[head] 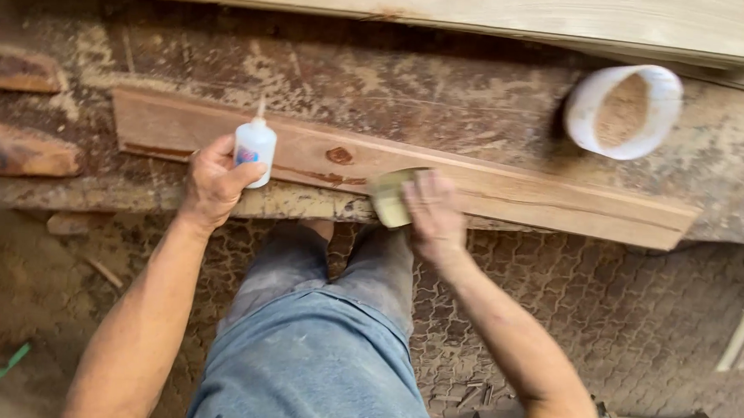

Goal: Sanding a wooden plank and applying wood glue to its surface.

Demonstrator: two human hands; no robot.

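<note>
My left hand [215,181] grips a small white glue bottle [255,149], nozzle up, over the near edge of a long reddish wooden board [509,191]. The board lies across a dusty workbench [412,84] and has a dark knot near its middle. My right hand [433,212] presses a folded piece of yellowish sandpaper [388,197] against the board's front edge, fingers flat on it.
A white tub of sawdust [623,109] lies tilted on the bench at the back right. A pale plank [484,7] runs along the far edge. Dark wood offcuts [14,152] sit at the left. My legs in grey trousers [324,317] stand below, on patterned flooring.
</note>
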